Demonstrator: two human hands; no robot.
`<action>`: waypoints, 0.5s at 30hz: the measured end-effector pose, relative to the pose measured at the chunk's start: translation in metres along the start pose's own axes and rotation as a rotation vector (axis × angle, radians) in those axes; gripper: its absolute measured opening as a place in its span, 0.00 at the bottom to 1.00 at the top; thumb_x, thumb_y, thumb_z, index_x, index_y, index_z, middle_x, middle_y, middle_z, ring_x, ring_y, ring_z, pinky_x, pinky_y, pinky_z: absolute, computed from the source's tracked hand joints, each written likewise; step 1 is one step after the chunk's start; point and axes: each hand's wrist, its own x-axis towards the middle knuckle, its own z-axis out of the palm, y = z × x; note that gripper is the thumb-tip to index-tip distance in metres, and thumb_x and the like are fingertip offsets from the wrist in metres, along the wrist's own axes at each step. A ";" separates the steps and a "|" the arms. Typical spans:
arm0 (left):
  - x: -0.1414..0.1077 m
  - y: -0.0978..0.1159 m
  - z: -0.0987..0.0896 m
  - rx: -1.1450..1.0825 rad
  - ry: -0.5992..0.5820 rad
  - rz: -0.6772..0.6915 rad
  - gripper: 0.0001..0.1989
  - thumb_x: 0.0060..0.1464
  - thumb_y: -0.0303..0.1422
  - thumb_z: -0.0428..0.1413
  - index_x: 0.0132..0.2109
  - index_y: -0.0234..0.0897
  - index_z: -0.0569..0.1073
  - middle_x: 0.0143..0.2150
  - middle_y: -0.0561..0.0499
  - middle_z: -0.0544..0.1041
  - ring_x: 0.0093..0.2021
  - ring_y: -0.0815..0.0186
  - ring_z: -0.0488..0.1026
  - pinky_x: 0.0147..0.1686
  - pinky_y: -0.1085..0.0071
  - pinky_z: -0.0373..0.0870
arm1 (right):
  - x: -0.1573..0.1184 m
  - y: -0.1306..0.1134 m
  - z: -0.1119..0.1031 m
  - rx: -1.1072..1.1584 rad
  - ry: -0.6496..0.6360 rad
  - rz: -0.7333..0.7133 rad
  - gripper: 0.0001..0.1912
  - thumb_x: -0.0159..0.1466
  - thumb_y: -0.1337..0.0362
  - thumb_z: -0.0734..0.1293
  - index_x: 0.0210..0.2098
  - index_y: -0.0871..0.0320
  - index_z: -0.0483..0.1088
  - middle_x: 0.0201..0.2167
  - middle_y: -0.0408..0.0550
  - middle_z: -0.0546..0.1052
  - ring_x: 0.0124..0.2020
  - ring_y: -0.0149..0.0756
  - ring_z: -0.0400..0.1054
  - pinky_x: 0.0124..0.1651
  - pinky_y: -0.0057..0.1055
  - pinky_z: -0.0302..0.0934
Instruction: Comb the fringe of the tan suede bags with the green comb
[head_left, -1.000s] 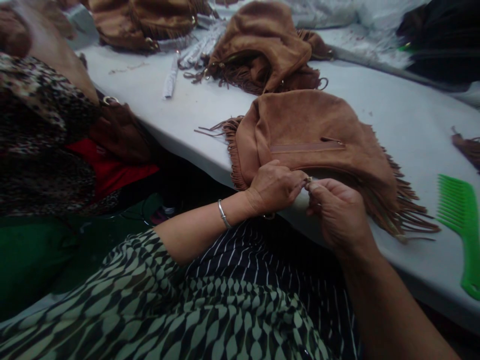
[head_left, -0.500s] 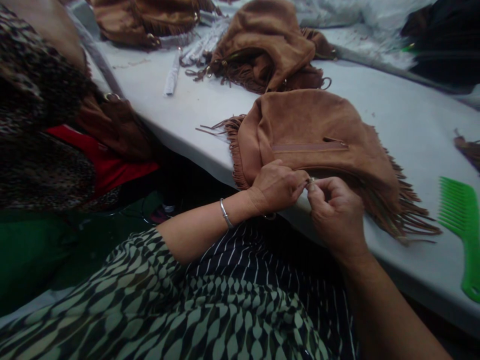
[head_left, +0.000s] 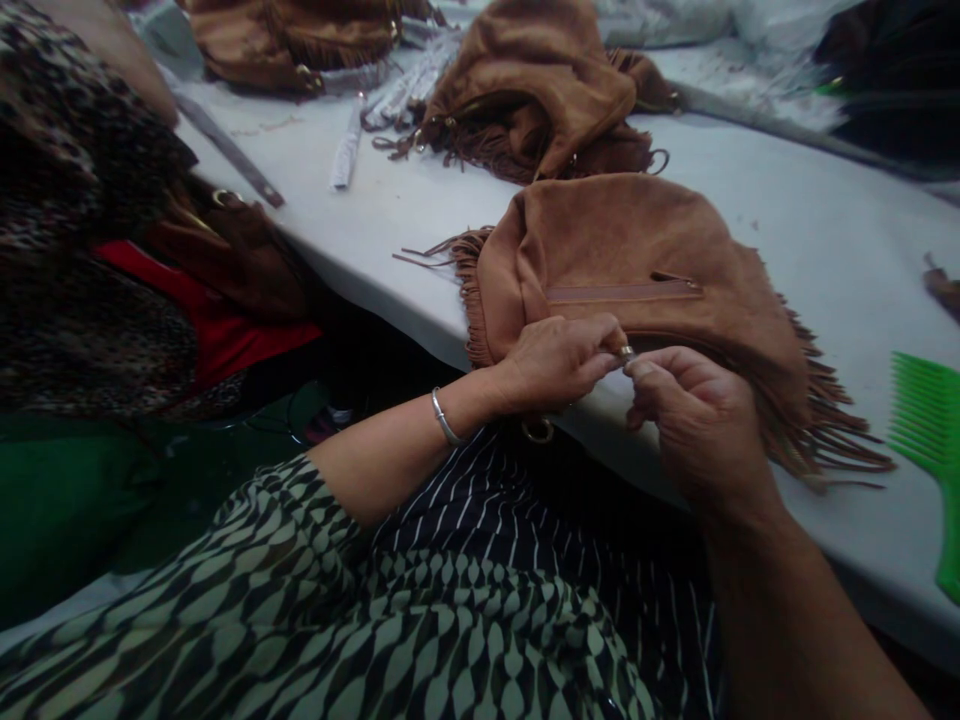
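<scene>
A brown suede bag [head_left: 622, 235] with fringes at both ends lies on the table's near edge, its zipped pocket facing up. Over the bag's front edge, my left hand [head_left: 559, 365] is closed in a pinch on a small gold-coloured metal fitting [head_left: 626, 353]. My right hand [head_left: 697, 420] meets it there, thumb and forefinger pinched at the fitting's other side. The exact kind of fitting is too small to make out. Below my left hand hangs a metal ring [head_left: 538, 431].
On the white table [head_left: 420, 240], a green wide-toothed comb [head_left: 930, 450] lies at the right. Another brown fringed bag [head_left: 525, 90] sits behind, near a wrapped strip [head_left: 346, 150]. At the left, a person in a patterned top [head_left: 75, 170] has a brown bag on the lap.
My right hand has shifted slightly right and turned, and the gold-coloured fitting shows more plainly between my fingers. At the left, the other person's dark strap now lies lower on the table edge.
</scene>
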 end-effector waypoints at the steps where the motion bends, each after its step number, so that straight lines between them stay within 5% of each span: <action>1: 0.000 0.001 0.000 -0.031 0.010 -0.022 0.09 0.58 0.33 0.50 0.42 0.35 0.71 0.30 0.54 0.76 0.32 0.70 0.71 0.32 0.74 0.62 | 0.000 0.000 0.000 0.029 -0.004 0.010 0.09 0.58 0.58 0.65 0.26 0.57 0.67 0.15 0.39 0.67 0.17 0.28 0.59 0.21 0.27 0.53; 7: 0.002 0.001 0.004 0.010 0.067 -0.024 0.05 0.54 0.30 0.51 0.34 0.35 0.72 0.30 0.53 0.75 0.32 0.69 0.70 0.31 0.73 0.61 | -0.001 0.000 0.007 -0.086 0.051 -0.033 0.09 0.58 0.59 0.64 0.26 0.58 0.67 0.16 0.39 0.66 0.17 0.29 0.59 0.21 0.27 0.53; 12: 0.001 0.001 0.007 0.159 0.068 -0.001 0.07 0.55 0.33 0.51 0.36 0.37 0.72 0.30 0.53 0.75 0.32 0.66 0.70 0.30 0.71 0.60 | -0.004 -0.004 0.015 -0.286 0.158 -0.201 0.08 0.59 0.61 0.63 0.25 0.57 0.67 0.22 0.43 0.70 0.22 0.30 0.62 0.27 0.30 0.56; 15: 0.001 0.001 0.008 0.215 0.063 0.006 0.08 0.56 0.34 0.51 0.37 0.37 0.73 0.30 0.52 0.75 0.32 0.64 0.70 0.30 0.70 0.59 | -0.007 -0.008 0.014 -0.220 0.148 -0.173 0.07 0.59 0.61 0.63 0.26 0.57 0.67 0.20 0.41 0.69 0.22 0.30 0.61 0.27 0.29 0.56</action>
